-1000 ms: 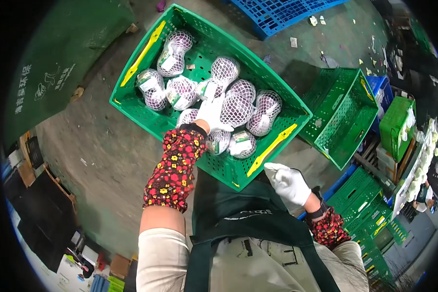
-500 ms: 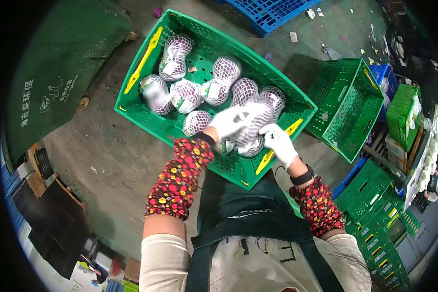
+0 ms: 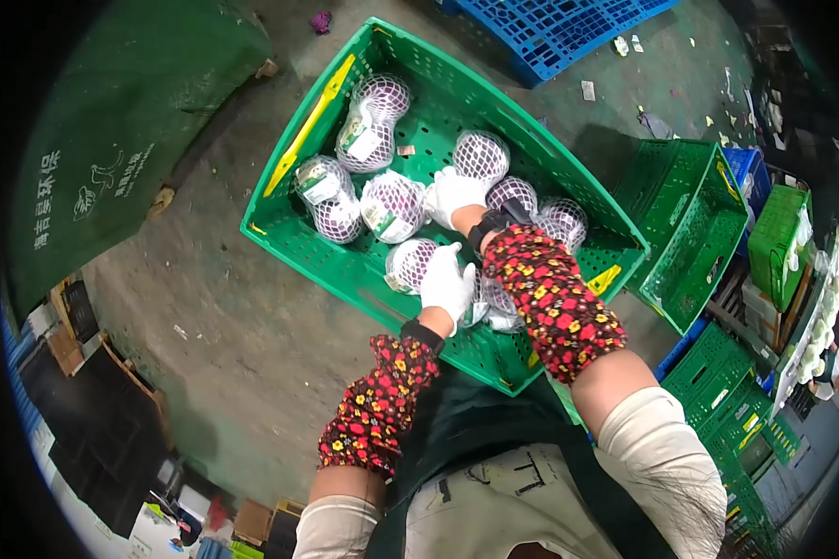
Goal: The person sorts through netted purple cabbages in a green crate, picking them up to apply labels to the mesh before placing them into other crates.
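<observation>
Inside a green plastic crate (image 3: 294, 244) lie several round purple vegetables in white foam netting, many bagged in pairs in clear plastic with labels. My right hand (image 3: 459, 197), in a white glove, reaches across the crate with its fingers curled over the lower end of a bagged pair (image 3: 482, 156); the covered part is hidden. Closer to me, my gloved left hand (image 3: 448, 287) is beside a single netted purple vegetable (image 3: 408, 265), its fingers partly hidden. Left of my right hand sits another labelled bag (image 3: 391, 207). More netted vegetables (image 3: 563, 222) lie partly behind my right forearm.
A second green crate (image 3: 694, 238) stands on the right, near a blue crate and a bright green one (image 3: 779, 238). At the top is a blue pallet (image 3: 559, 33). A big green bin (image 3: 112, 121) stands on the left. Scraps lie on the floor.
My right hand has crossed leftward from the crate's right end to the middle bagged pair. My left hand has moved down, off the netted bundle at the right. The crate appears shifted right in view.
</observation>
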{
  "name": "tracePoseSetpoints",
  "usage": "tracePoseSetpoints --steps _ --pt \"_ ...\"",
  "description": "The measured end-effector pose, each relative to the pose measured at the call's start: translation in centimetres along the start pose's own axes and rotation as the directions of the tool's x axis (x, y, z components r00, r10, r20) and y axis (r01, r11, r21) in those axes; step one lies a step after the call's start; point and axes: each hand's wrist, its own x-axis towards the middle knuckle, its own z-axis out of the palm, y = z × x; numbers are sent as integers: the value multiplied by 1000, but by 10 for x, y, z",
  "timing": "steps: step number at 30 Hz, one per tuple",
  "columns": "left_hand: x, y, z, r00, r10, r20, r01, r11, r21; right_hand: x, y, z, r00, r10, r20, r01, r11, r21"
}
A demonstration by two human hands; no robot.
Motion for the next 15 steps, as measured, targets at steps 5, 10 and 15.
tracePoseSetpoints --steps 5,10,15 --pt "10 0 -11 975 -165 146 148 981 125 13 -3 -1 994 -31 103 49 983 -177" --pt "23 -21 -7 980 -178 89 171 982 81 -21 -1 -8 986 -166 11 166 974 -153" --pt "52 -23 -21 995 83 -49 -74 986 153 -35 25 -6 949 -297 -104 285 951 -118"
